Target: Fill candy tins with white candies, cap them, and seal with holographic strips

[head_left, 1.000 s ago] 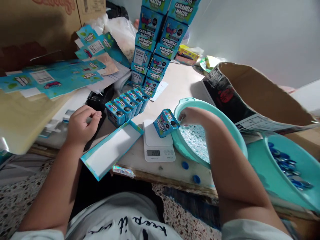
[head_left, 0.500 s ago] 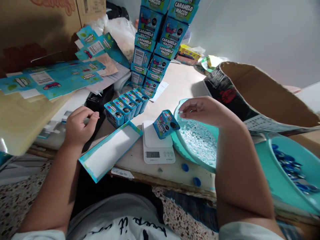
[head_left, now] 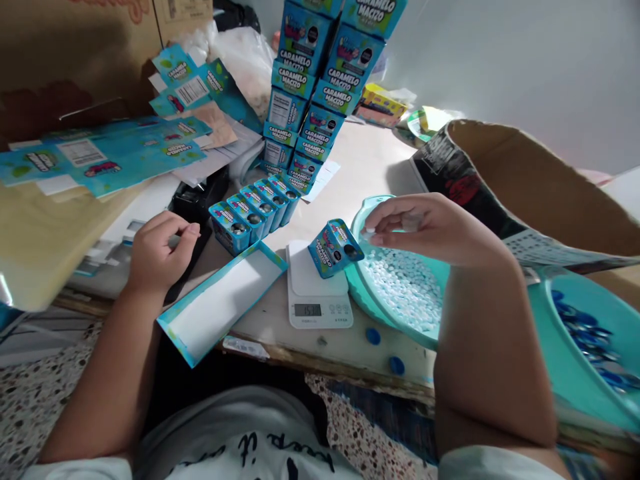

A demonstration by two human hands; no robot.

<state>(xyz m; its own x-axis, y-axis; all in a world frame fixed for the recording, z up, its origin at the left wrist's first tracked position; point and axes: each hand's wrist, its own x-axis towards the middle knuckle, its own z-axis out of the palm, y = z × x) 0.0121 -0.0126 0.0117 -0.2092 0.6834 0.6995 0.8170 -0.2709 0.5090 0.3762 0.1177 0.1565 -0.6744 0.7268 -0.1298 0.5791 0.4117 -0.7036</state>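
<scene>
My right hand [head_left: 425, 227] hovers over the turquoise basin [head_left: 367, 303], fingers pinched around several pale candies, one showing at the fingertips. Small white and light-blue candies [head_left: 403, 287] fill the bottom of that basin. Left of it, a small blue carton [head_left: 327, 252] with a round hole leans tilted on a white kitchen scale [head_left: 320, 319], whose display is lit. My left hand [head_left: 165, 250] rests loosely closed beside a black object [head_left: 193, 200], with nothing visible in it. Between the hands lies an open, shallow blue box [head_left: 225, 303], white inside. Behind it stand several small cartons [head_left: 257, 210] in a row.
Stacked blue display boxes [head_left: 325, 87] rise at the back. Flattened printed cartons [head_left: 125, 157] lie at left. A large open cardboard box [head_left: 540, 180] and a second turquoise basin [head_left: 560, 353] with blue pieces are at right. Blue caps [head_left: 373, 335] lie near the table edge.
My right hand has shifted slightly to the right over the basin, and a white candy now shows at its fingertips. The left hand stays put. The carton remains on the scale.
</scene>
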